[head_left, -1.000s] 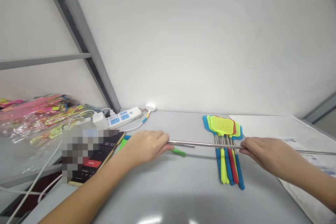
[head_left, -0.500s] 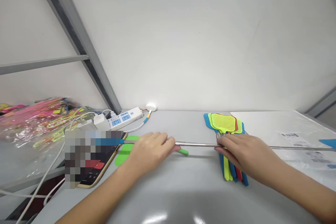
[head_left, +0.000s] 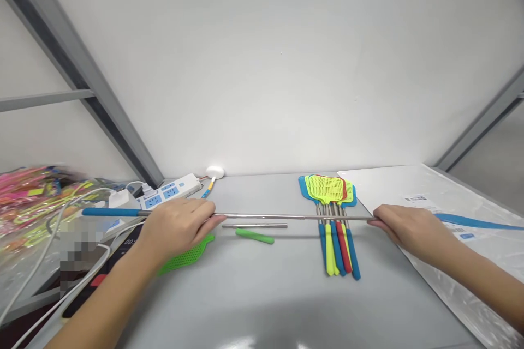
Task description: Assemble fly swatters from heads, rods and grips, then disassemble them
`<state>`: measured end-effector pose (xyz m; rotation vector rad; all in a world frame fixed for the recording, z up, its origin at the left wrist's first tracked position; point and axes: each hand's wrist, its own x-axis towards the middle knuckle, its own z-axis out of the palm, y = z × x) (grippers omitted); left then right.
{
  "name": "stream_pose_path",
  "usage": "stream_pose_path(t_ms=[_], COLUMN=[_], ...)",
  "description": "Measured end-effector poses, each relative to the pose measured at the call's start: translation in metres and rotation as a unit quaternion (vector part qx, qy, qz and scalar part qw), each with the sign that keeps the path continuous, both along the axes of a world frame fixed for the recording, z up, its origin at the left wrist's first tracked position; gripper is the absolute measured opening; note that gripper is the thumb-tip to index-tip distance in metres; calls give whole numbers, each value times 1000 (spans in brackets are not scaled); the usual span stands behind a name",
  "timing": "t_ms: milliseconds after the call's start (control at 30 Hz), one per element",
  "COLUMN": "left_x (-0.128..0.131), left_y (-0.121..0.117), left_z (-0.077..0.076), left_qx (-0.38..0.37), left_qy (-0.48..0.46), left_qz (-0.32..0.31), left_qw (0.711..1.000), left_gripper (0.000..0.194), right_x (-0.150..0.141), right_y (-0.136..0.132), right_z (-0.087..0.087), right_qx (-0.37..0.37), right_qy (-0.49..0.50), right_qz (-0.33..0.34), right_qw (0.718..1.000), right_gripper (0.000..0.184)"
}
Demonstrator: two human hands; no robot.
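Observation:
My left hand [head_left: 180, 223] and my right hand [head_left: 403, 226] are both closed on one extended telescopic fly swatter [head_left: 282, 217], held level above the table. Its blue grip sticks out past my left hand; its blue head, seen edge-on, reaches past my right hand. Beneath the rod lie a loose metal rod [head_left: 256, 226] and a green handle [head_left: 254, 236]. A green mesh swatter head [head_left: 188, 256] is partly hidden by my left hand and forearm. Between my hands, several collapsed fly swatters [head_left: 327, 191] in blue, yellow and red lie in a fanned stack, with handles toward me.
On the left are a power strip [head_left: 174, 190] with white plugs and cables, a phone [head_left: 82, 300] partly under my forearm, and bagged colourful items [head_left: 36, 196]. White plastic packaging [head_left: 393, 185] covers the table's right side. A wall stands behind.
My hands have moved farther apart along the rod, the right one past the swatter stack. The loose metal rod and whole green handle now show. The view has shifted right.

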<state>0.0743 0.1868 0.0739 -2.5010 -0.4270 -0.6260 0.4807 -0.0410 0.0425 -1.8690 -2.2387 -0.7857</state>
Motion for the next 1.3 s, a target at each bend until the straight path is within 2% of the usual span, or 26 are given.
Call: stream_pose_path(t_ms=[100,200,333,467,567,667,800,900,967,1067,1200,1300], left_x=[-2,1,8,18,29,40,52,53,49,36,19,16], left_y=[8,9,1,-15,-32,-52,-72,-71,-63,-45,-27,-24], left_z=[-3,-9,-17,-17,-16,-20,-31,-34,-31,-21,-10,-9], left_qx=[-5,-10,-13,-7,-12,-26,-52,-57,-58,-63,-69,-72], left_qy=[2,10,20,-3,-21,-28,-23,-19,-12,0,-18,-18], left_qz=[-2,6,22,11,7,-6,-40,-43,-24,22,64,67], left_qw=[1000,1000,999,1000,1000,999,998,997,998,998,995,995], left_gripper=[35,37,40,46,47,44,37,33,31,27,31,36], right_x=[14,16,7,-9,-31,-67,-120,-137,-132,-108,-70,-56], right_y=[-9,-9,-3,4,11,21,39,53,61,65,55,45], right_z=[0,-1,-1,8,19,25,22,17,16,14,17,22], right_qx=[-9,-30,-54,-27,-23,-48,-93,-99,-82,-58,-72,-65], right_qy=[10,31,40,19,-6,-11,-6,-9,-11,2,33,42], right_qz=[-12,-25,-12,35,67,88,96,114,117,102,78,59], right_qw=[1000,999,998,999,997,995,991,988,990,993,994,995], right_gripper=[34,33,32,30,32,31,29,28,30,33,28,23])
